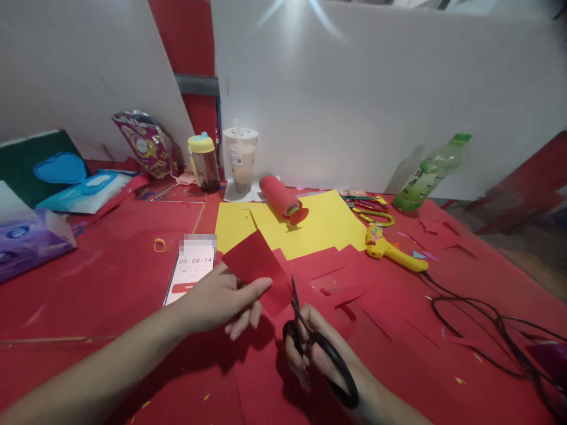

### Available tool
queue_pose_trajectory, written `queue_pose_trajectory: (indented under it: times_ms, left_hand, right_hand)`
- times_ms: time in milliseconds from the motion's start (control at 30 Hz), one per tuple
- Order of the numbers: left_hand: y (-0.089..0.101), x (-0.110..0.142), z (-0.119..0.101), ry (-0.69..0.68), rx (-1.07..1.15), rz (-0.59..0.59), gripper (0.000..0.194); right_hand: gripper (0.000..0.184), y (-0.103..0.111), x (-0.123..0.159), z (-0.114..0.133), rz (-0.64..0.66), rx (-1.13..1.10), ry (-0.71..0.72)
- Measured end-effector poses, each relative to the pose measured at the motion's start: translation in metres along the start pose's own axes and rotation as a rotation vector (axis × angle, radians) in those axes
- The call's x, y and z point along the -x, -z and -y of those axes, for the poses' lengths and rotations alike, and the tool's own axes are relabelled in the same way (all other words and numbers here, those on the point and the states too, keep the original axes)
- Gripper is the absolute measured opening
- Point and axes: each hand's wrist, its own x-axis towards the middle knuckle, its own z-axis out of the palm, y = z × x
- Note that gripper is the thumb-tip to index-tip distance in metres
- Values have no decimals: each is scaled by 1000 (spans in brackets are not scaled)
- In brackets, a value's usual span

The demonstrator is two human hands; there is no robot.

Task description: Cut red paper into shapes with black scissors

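Note:
My left hand (pixel 221 298) pinches a red paper piece (pixel 257 262) and holds it up a little above the red table (pixel 110 277). In my right hand (pixel 325 360) are black-handled scissors (pixel 310 336), fingers through the loops. Their blades point up and meet the lower right edge of the red paper. A phone (pixel 191 270) showing a timer lies just left of my left hand.
Yellow paper sheets (pixel 310 227) and a red paper roll (pixel 281 198) lie behind. A yellow glue gun (pixel 390 248) with a black cord (pixel 487 319) sits right. A bubble tea cup (pixel 241 159), jar (pixel 204 162), green bottle (pixel 432 171), tissue packs (pixel 26 239) and white boards (pixel 376 88) ring the back.

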Motion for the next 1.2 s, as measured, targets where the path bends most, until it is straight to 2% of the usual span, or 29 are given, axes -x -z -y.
queue_pose_trajectory:
  times_ms: [167, 533, 933, 1200]
  left_hand:
    - [2, 1, -4, 25, -20, 15, 66]
    - [-1, 0, 1, 28, 118, -14, 64]
    - [-3, 0, 1, 33, 166, -19, 64]
    - [-7, 0, -1, 56, 189, -19, 62]
  right_hand:
    - [41, 1, 1, 2, 11, 13, 3]
    - [41, -2, 1, 7, 31, 39, 14]
    - [38, 0, 2, 5, 16, -7, 6]
    - [39, 0, 2, 7, 10, 44, 11]
